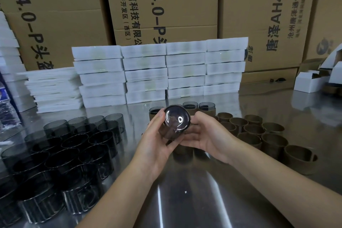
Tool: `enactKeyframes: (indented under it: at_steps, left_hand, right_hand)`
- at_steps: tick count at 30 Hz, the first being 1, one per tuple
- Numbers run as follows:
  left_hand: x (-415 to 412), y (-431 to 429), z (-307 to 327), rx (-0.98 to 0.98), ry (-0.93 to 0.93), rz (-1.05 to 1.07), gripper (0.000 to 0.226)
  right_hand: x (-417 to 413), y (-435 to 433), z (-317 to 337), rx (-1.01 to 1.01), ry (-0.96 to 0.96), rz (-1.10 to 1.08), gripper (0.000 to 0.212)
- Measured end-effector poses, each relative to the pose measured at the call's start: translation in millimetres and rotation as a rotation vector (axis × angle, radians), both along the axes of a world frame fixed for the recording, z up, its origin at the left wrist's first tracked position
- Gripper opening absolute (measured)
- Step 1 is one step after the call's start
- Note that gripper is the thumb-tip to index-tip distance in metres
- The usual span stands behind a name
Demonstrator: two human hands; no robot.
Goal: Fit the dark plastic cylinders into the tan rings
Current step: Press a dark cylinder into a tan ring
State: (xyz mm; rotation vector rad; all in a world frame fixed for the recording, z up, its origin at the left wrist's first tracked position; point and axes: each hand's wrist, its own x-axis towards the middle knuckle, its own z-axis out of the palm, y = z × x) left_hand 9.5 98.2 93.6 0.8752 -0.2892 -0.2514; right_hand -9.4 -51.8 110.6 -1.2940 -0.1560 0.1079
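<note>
Item in hand: one dark plastic cylinder (174, 123), being held above the desk (185, 190) at centre, its closed glossy end tilting toward the camera, likely so the open end is facing away for sleeving or inspection.
Left hand (154, 141): cupping the cylinder from 9 o'clock, thumb and fingers curling onto its wall.
Right hand (207, 135): supporting from 3 o'clock, fingers closing under the body; whether a tan ring is already sitting on it, I cannot tell.
Appearance: smoky, translucent, thin-walled, reflecting bright highlights on the end face.
Stock, 8 o'clock: loose cylinders (61, 153), standing open-end up, within left reach.
Stock, 3 o'clock: empty tan rings (259, 135), standing upright in rows, within right reach.
Finished, 12 o'clock: fitted pieces (199, 108), just behind the hands.
Background: white boxes (159, 72) stacked before cardboard cartons (166, 5).
</note>
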Motion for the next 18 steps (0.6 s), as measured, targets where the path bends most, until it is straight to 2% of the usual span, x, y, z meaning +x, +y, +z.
enactKeyframes:
  at_steps: [4,8,16,18]
  left_hand:
    - [-0.4,-1.2,0.7,0.036,-0.009,0.005,0.060]
    - [-0.7,0.6,2.1,0.062,-0.019,0.008,0.059]
    - [-3.0,0.4,6.3,0.043,0.008,-0.005,0.051]
    - [-3.5,-0.3,6.7,0.030,0.020,-0.009,0.051]
  right_hand:
    - [1.2,-1.6,-0.3,-0.051,-0.028,0.001,0.025]
    - [2.4,-2.4,-0.1,-0.084,-0.036,0.002,0.034]
    - [2.6,-2.4,-0.1,-0.090,-0.064,-0.013,0.031]
    - [2.8,-2.8,0.2,-0.089,-0.063,-0.025,0.025]
